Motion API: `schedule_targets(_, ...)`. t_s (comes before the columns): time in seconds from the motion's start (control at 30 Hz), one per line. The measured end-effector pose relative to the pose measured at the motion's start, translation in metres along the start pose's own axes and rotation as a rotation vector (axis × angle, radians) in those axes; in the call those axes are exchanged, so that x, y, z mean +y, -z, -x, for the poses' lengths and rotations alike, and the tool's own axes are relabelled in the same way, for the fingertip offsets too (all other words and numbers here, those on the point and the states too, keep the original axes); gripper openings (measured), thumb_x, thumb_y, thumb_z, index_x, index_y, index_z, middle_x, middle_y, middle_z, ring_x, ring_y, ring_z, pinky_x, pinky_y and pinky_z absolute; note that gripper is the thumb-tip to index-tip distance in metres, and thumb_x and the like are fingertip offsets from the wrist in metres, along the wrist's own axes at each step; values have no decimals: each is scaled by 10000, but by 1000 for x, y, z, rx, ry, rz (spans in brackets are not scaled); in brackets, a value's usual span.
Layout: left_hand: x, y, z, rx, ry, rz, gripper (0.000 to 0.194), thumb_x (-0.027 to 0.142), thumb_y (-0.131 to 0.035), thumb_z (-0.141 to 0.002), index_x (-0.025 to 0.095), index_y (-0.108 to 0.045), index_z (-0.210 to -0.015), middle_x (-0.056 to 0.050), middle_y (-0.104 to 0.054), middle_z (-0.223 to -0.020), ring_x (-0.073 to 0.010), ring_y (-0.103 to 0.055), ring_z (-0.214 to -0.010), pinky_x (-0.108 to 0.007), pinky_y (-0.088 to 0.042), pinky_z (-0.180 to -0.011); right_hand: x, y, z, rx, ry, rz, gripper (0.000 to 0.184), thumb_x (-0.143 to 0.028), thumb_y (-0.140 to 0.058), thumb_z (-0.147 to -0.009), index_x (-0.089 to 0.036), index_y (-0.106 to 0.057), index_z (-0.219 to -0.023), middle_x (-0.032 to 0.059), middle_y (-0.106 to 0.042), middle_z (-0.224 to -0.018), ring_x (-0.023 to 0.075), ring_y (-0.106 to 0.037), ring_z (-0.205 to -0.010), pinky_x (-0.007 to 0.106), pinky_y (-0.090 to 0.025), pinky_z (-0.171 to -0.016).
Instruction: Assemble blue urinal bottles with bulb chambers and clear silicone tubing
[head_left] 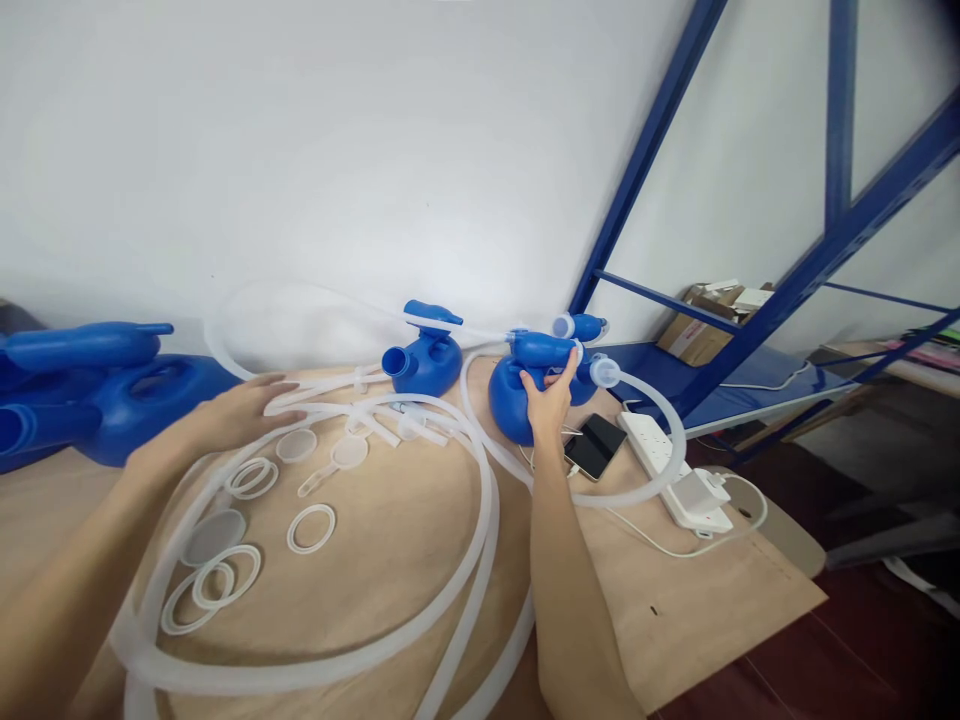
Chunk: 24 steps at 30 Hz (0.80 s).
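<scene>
Nearest, looped translucent hose point(262, 680) circles loose white rings point(290, 533) on a wooden tabletop point(390, 540). Farther back, the left hand point(251, 408) stretches over the hose, fingers extended; whether it grips cannot be told. The right hand point(551, 398) grasps a blue plastic jug's point(508, 405) upper part, at the table's far side, before a white wall point(337, 150).

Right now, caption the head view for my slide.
Right hand on a blue jug, left hand at pale, looped tubing.
</scene>
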<state>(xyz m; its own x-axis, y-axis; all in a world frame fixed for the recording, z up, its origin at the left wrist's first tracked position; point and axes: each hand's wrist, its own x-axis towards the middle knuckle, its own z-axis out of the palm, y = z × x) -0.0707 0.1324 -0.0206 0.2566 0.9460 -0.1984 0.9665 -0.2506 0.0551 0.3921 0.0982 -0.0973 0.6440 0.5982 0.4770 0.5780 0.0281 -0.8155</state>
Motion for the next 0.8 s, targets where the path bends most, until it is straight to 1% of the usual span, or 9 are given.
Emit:
schedule_targets(0.13, 6, -14, 10, -156, -93, 30, 795, 554, -527, -916, 93, -472, -1561, -176, -458, -1643, -305, -477, -1496, -366, -365, -1229, 6, 6, -7, -76, -32, 97, 1059, -443, -693, -854, -156, -94, -1679, 64, -627, -991, 301, -616, -939, 479, -477, -989)
schedule_targets(0.23, 5, -26, 21, -214, -113, 39, 769, 474, -560, -907, 76, -467, -1558, -191, -479, -1624, -305, -507, -1473, -373, -396, -1209, 2, 10, -13, -174, -68, 154, 1098, -489, -674, -858, -186, -22, -1688, 104, -667, -1062, 350, -641, -999, 531, -471, -1008)
schedule_targets(0.33, 8, -37, 31, -234, -155, 46, 721, 456, -602, -892, 129, -516, -1530, -170, -514, -1605, -301, -544, -1437, -348, -430, -1175, -8, 15, -14, -244, -128, 268, 1153, -530, -681, -844, -193, 25, -1691, 201, -625, -1262, 423, -601, -1174, 600, -431, -1058)
schedule_targets(0.4, 11, -44, 33, -230, -184, 42, 685, 452, -673, -840, 164, -594, -1456, -156, -573, -1555, -322, -552, -1420, -351, -433, -1164, -20, 19, -13, -207, -142, 358, 1176, -530, -731, -794, -195, -49, -1692, 272, -507, -1411, 487, -514, -1286, 654, -401, -1065)
schedule_targets(0.47, 12, -50, 31, -209, -197, 29, 614, 395, -698, -797, 174, -653, -1368, -163, -630, -1477, -350, -564, -1381, -383, -440, -1138, -36, 22, -11, -127, -89, 408, 1130, -533, -746, -777, -194, -153, -1678, 302, -405, -1480, 523, -443, -1335, 685, -389, -1054)
schedule_targets(0.57, 9, -57, 23, -186, -193, 7, 447, 292, -630, -781, 172, -705, -1205, -175, -706, -1283, -349, -634, -1198, -401, -489, -995, -62, 23, -6, -74, 90, 366, 882, -537, -674, -852, -186, -364, -1599, 268, -449, -1440, 481, -440, -1336, 660, -384, -1076)
schedule_targets(0.63, 7, -60, 19, -188, -191, 0, 336, 251, -598, -761, 185, -712, -1070, -149, -728, -1146, -318, -660, -1062, -376, -496, -896, -76, 16, -1, -205, 189, 275, 642, -510, -598, -924, -193, -525, -1477, 200, -584, -1308, 397, -529, -1260, 584, -414, -1088)
schedule_targets(0.7, 6, -60, 19, -203, -202, 5, 259, 226, -584, -742, 201, -692, -976, -104, -729, -1035, -278, -665, -957, -342, -489, -831, -85, 3, 9, -496, 247, 210, 506, -490, -534, -980, -209, -597, -1396, 131, -674, -1175, 313, -619, -1137, 490, -466, -1059)
schedule_targets(0.8, 8, -52, 25, -211, -225, 26, 258, 227, -567, -751, 206, -667, -988, -78, -721, -1014, -248, -661, -935, -315, -484, -817, -88, -25, 33, -985, 325, 274, 581, -495, -625, -958, -232, -570, -1473, 115, -677, -1279, 273, -640, -1180, 408, -480, -1060)
